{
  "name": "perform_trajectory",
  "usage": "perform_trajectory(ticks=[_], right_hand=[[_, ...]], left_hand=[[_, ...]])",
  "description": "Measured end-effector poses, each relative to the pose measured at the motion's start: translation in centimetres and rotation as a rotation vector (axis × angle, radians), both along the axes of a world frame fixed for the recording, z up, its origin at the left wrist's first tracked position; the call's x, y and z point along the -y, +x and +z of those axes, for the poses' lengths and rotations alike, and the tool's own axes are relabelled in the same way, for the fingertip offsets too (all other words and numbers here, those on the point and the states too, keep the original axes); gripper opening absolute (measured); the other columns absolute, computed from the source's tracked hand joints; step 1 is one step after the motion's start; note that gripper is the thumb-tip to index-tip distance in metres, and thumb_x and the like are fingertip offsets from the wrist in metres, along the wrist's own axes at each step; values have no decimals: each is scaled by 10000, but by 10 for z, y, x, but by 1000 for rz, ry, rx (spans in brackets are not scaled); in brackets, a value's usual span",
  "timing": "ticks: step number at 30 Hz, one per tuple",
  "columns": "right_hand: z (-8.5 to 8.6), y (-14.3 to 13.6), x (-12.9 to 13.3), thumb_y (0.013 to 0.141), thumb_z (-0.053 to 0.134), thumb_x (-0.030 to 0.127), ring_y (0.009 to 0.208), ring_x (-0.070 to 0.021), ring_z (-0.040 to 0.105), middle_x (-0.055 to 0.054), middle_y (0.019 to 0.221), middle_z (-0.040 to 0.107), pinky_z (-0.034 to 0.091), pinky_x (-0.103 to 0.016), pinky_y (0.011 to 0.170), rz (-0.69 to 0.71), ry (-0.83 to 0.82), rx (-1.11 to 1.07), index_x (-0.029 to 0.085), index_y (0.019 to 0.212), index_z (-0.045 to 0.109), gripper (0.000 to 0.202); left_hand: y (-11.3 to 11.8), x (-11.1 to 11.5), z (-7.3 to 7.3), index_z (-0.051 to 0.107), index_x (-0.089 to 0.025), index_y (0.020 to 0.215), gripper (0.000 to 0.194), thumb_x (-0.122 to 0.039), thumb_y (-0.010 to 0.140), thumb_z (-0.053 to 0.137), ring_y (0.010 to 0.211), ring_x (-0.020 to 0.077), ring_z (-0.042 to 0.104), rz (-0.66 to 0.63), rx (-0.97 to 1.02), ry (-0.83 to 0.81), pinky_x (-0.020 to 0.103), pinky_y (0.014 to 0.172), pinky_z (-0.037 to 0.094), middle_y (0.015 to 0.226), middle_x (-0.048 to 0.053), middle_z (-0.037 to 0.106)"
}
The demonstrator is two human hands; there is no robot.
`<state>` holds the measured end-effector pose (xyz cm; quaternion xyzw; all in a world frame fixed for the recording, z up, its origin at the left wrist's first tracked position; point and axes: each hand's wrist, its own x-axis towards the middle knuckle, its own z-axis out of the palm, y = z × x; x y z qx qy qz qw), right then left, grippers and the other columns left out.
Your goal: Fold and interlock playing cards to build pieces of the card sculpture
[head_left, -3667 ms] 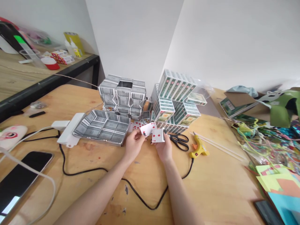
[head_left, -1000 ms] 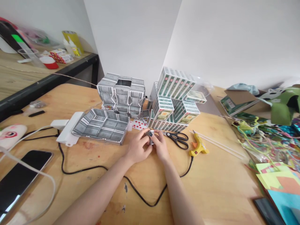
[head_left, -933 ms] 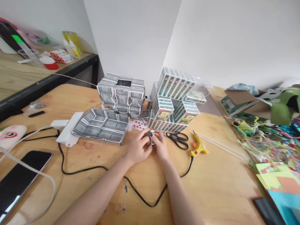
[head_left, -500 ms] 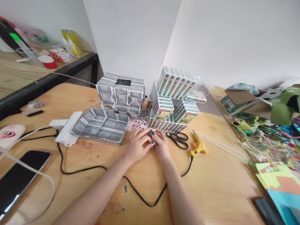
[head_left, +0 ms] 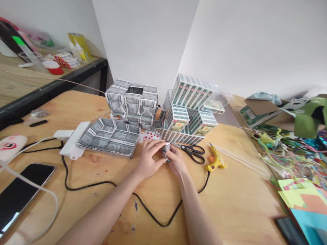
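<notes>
Between my two hands, upright on the wooden table, is a small grey patterned card piece (head_left: 167, 147). My left hand (head_left: 150, 160) grips its left side with fingertips and thumb. My right hand (head_left: 176, 160), with dark nails, holds it from the right. Loose playing cards (head_left: 152, 135) lie just beyond. A tray made of cards (head_left: 111, 136) sits to the left, and a box made of cards (head_left: 133, 102) with an opening on top stands behind it. Black-handled scissors (head_left: 195, 153) rest right of my right hand.
Stacked green card boxes (head_left: 191, 90) stand behind my hands. A yellow glue gun (head_left: 216, 160) lies at right, its black cable (head_left: 153, 216) looping across the front. A power strip (head_left: 76, 139) and phone (head_left: 25, 190) are left; craft paper (head_left: 304, 197) is right.
The fingers of my right hand have moved down over the card piece, uncovering more of its upper part. My left hand keeps nearly the same hold.
</notes>
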<state>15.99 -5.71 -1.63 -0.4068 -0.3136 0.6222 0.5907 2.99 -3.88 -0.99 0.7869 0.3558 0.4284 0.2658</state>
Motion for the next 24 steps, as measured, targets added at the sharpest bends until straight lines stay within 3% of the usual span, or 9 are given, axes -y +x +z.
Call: perform_trajectory(ticks=[3, 7, 11, 15, 20, 24], right_hand=[[2, -1, 1, 600, 710, 272, 816, -184, 593, -22, 901, 643, 453, -340, 808, -16, -18, -27, 208, 892, 617, 313], [-2, -2, 1, 567, 732, 222, 804, -162, 580, 0, 873, 631, 448, -310, 798, -157, 11, -6, 224, 953, 583, 413], [-5, -4, 2, 541, 756, 223, 811, -172, 570, -9, 885, 625, 455, -307, 765, -231, 65, 173, 210, 1025, 558, 523], [-4, -6, 3, 532, 769, 241, 875, -195, 573, -33, 985, 617, 456, -321, 790, -186, 144, 240, 212, 1052, 551, 565], [-6, -6, 2, 550, 767, 273, 951, -226, 558, -56, 1042, 599, 446, -354, 838, -149, 227, 315, 224, 1078, 536, 578], [-12, -2, 2, 549, 770, 288, 991, -237, 531, -65, 1057, 566, 419, -380, 874, -220, 290, 530, 221, 1063, 561, 559]], left_hand=[[0, 3, 2, 516, -263, 1128, 510, -168, 646, 650, 1139, 242, 397, 4, 14, -25, 419, 978, 343, 1201, 54, 461], [-2, 2, 2, 523, -245, 1128, 450, -202, 686, 593, 1157, 260, 381, -79, 123, -118, 423, 974, 354, 1223, 87, 386], [-3, -5, -2, 449, -213, 1206, 422, -324, 801, 485, 1005, 216, 497, -124, 333, -440, 381, 887, 427, 1094, 87, 482], [-1, -12, -5, 404, -184, 1248, 460, -410, 847, 403, 913, 205, 552, -152, 390, -748, 353, 809, 459, 933, 63, 585], [-3, -18, -4, 490, -194, 1166, 439, -371, 768, 551, 1009, 232, 543, -225, 456, -953, 338, 793, 475, 1099, 73, 581], [-8, -21, 0, 506, -199, 1170, 463, -317, 733, 605, 1037, 245, 540, -325, 525, -1125, 335, 750, 499, 1171, 92, 558]])
